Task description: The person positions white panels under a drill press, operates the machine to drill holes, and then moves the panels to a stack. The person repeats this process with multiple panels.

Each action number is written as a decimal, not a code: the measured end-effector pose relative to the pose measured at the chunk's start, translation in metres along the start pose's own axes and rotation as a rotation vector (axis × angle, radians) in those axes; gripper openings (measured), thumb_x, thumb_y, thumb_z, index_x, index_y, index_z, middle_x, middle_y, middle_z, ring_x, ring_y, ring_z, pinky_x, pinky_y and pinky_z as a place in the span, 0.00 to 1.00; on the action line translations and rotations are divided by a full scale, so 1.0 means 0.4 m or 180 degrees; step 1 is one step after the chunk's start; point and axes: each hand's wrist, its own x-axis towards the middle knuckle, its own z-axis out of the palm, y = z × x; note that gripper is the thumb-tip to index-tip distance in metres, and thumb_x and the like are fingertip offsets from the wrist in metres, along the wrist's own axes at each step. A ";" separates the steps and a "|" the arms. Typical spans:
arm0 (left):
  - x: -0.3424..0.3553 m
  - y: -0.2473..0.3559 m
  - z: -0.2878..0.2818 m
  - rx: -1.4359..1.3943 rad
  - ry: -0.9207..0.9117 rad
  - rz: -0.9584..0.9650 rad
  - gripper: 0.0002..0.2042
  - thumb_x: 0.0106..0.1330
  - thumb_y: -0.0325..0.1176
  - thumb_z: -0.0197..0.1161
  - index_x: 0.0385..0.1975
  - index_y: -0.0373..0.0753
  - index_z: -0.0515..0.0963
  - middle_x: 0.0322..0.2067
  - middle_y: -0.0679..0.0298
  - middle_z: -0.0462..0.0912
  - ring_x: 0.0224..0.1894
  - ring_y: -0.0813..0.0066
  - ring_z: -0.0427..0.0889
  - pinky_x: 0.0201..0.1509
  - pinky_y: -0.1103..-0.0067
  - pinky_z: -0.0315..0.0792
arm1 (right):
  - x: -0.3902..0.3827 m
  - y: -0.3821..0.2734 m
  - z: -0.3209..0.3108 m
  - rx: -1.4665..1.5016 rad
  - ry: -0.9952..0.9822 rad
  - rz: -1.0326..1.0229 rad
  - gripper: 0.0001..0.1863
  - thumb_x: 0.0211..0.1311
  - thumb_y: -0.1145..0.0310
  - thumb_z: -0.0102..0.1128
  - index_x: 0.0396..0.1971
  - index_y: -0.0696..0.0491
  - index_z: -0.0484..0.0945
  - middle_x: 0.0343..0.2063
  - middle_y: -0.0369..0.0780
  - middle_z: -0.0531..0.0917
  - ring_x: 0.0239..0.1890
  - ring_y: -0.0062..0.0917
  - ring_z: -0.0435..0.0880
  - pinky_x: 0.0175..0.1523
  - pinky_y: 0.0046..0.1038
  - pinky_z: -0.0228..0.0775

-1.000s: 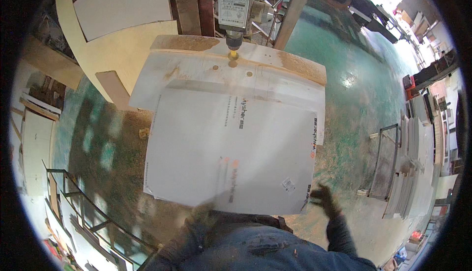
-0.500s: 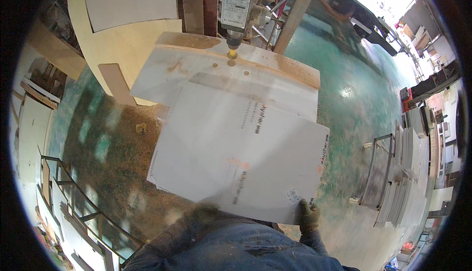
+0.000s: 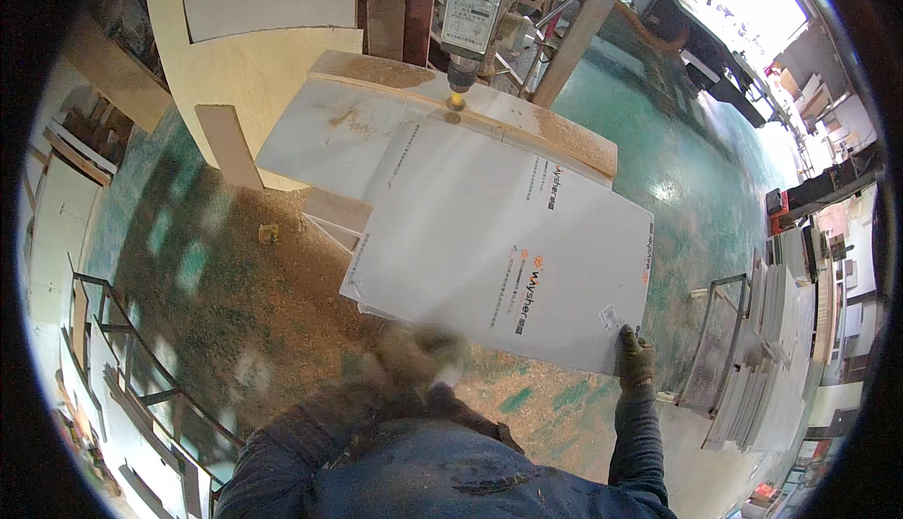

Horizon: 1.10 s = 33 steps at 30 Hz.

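A white film-covered panel (image 3: 470, 227) with printed markings lies on the work table (image 3: 310, 143), its far edge close under the yellow drill bit (image 3: 456, 102). A second sheet edge shows beneath it at the near left corner. My right hand (image 3: 637, 357), gloved, grips the panel's near right corner with the thumb on top. Smeared by motion, my left hand (image 3: 423, 354) is just below the panel's near edge; its fingers cannot be made out, nor whether it touches the panel.
The drill press (image 3: 470, 15) with a blue housing stands above a wooden fence (image 3: 527, 138) dusted with sawdust. Pale curved plywood (image 3: 273, 67) leans at the far left. A metal rack (image 3: 132, 331) stands left, stacked panels (image 3: 752, 359) right. Sawdust covers the floor (image 3: 273, 274).
The panel has slid right and away from me, over the round holes in the table and up toward the drill bit. My right hand moved with it. My left hand has come into view, blurred.
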 end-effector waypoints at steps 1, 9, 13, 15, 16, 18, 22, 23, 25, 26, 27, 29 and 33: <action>-0.021 0.014 -0.058 -0.0062 0.0719 -0.0168 0.22 0.73 0.39 0.61 0.62 0.34 0.75 0.61 0.54 0.77 0.55 0.61 0.82 0.59 0.68 0.79 | -0.005 -0.022 0.007 -0.0025 -0.0005 0.0013 0.22 0.61 0.49 0.72 0.21 0.50 0.77 0.20 0.30 0.75 0.21 0.19 0.69 0.28 0.29 0.60; 0.071 -0.077 -0.342 0.1246 0.2106 -0.0864 0.31 0.68 0.50 0.65 0.64 0.36 0.70 0.50 0.45 0.83 0.55 0.50 0.82 0.57 0.62 0.77 | 0.050 -0.019 0.038 0.0271 -0.0074 0.0186 0.21 0.60 0.51 0.74 0.21 0.51 0.78 0.21 0.30 0.76 0.23 0.18 0.71 0.28 0.29 0.61; 0.109 -0.075 -0.320 0.1475 0.2494 -0.0810 0.28 0.68 0.50 0.63 0.58 0.35 0.73 0.49 0.43 0.83 0.55 0.45 0.82 0.56 0.60 0.77 | 0.083 0.008 0.012 -0.0576 0.0121 -0.0211 0.22 0.65 0.51 0.69 0.24 0.56 0.80 0.21 0.34 0.80 0.21 0.20 0.73 0.27 0.30 0.63; 0.124 -0.099 -0.327 0.1342 0.2555 -0.0678 0.27 0.69 0.51 0.61 0.57 0.34 0.72 0.49 0.42 0.82 0.55 0.43 0.81 0.57 0.59 0.76 | 0.079 -0.019 0.034 -0.0412 0.0024 -0.0159 0.22 0.64 0.51 0.70 0.25 0.57 0.81 0.22 0.34 0.80 0.23 0.20 0.74 0.27 0.30 0.64; 0.127 -0.108 -0.331 0.1423 0.2567 -0.0743 0.28 0.69 0.51 0.60 0.58 0.34 0.72 0.50 0.42 0.82 0.55 0.43 0.80 0.58 0.59 0.76 | 0.080 -0.033 0.045 -0.0330 -0.0023 -0.0133 0.22 0.64 0.50 0.71 0.25 0.57 0.81 0.23 0.34 0.81 0.24 0.19 0.74 0.28 0.30 0.64; 0.133 -0.083 -0.334 0.1594 0.2570 -0.0866 0.29 0.69 0.52 0.59 0.60 0.34 0.71 0.51 0.42 0.81 0.56 0.42 0.80 0.60 0.59 0.75 | 0.094 -0.052 0.057 -0.0666 0.0185 0.0027 0.22 0.60 0.50 0.73 0.24 0.54 0.80 0.22 0.31 0.79 0.23 0.19 0.73 0.28 0.29 0.64; 0.180 -0.247 -0.347 0.1562 0.2774 -0.0574 0.31 0.68 0.52 0.59 0.63 0.34 0.70 0.56 0.39 0.77 0.60 0.42 0.77 0.64 0.59 0.73 | 0.107 -0.082 0.086 -0.0500 0.0067 0.0088 0.21 0.59 0.50 0.74 0.24 0.52 0.79 0.22 0.30 0.78 0.23 0.18 0.73 0.29 0.29 0.65; 0.176 -0.154 -0.329 0.1617 0.2666 -0.0702 0.32 0.68 0.53 0.59 0.64 0.34 0.69 0.57 0.39 0.76 0.61 0.41 0.76 0.65 0.59 0.73 | 0.105 -0.069 0.067 -0.0419 0.0156 0.0071 0.20 0.60 0.51 0.74 0.24 0.52 0.79 0.22 0.30 0.78 0.23 0.19 0.73 0.29 0.29 0.65; 0.167 -0.117 -0.327 0.1567 0.2604 -0.0835 0.33 0.68 0.53 0.60 0.64 0.33 0.69 0.59 0.37 0.74 0.63 0.41 0.74 0.65 0.59 0.73 | 0.109 -0.050 0.065 -0.0266 0.0219 0.0024 0.19 0.60 0.52 0.73 0.25 0.51 0.78 0.22 0.31 0.78 0.23 0.19 0.73 0.29 0.29 0.65; 0.164 -0.142 -0.330 0.1458 0.2612 -0.0835 0.33 0.68 0.53 0.60 0.64 0.32 0.69 0.60 0.36 0.74 0.63 0.42 0.74 0.65 0.59 0.73 | 0.105 -0.057 0.073 -0.0316 0.0186 0.0093 0.18 0.60 0.53 0.73 0.26 0.52 0.78 0.22 0.31 0.78 0.22 0.19 0.73 0.28 0.29 0.65; 0.162 -0.155 -0.333 0.1349 0.2618 -0.0826 0.33 0.67 0.53 0.60 0.64 0.32 0.69 0.60 0.36 0.73 0.64 0.42 0.74 0.65 0.59 0.73 | 0.086 -0.082 0.096 -0.0364 0.0159 0.0157 0.18 0.61 0.53 0.73 0.26 0.52 0.79 0.22 0.31 0.78 0.22 0.19 0.74 0.28 0.29 0.65; 0.151 -0.162 -0.336 0.1762 0.2700 -0.0727 0.34 0.68 0.53 0.60 0.64 0.32 0.69 0.60 0.36 0.74 0.62 0.41 0.76 0.63 0.59 0.75 | 0.085 -0.095 0.107 -0.0373 0.0104 0.0172 0.18 0.61 0.53 0.73 0.27 0.53 0.79 0.22 0.31 0.78 0.22 0.20 0.74 0.28 0.29 0.65; 0.139 -0.099 -0.344 0.1884 0.2571 -0.0872 0.35 0.68 0.53 0.60 0.66 0.31 0.67 0.60 0.36 0.74 0.61 0.39 0.76 0.64 0.59 0.74 | 0.094 -0.067 0.092 -0.0373 0.0051 0.0147 0.20 0.62 0.52 0.72 0.28 0.54 0.80 0.24 0.32 0.79 0.23 0.20 0.75 0.28 0.29 0.66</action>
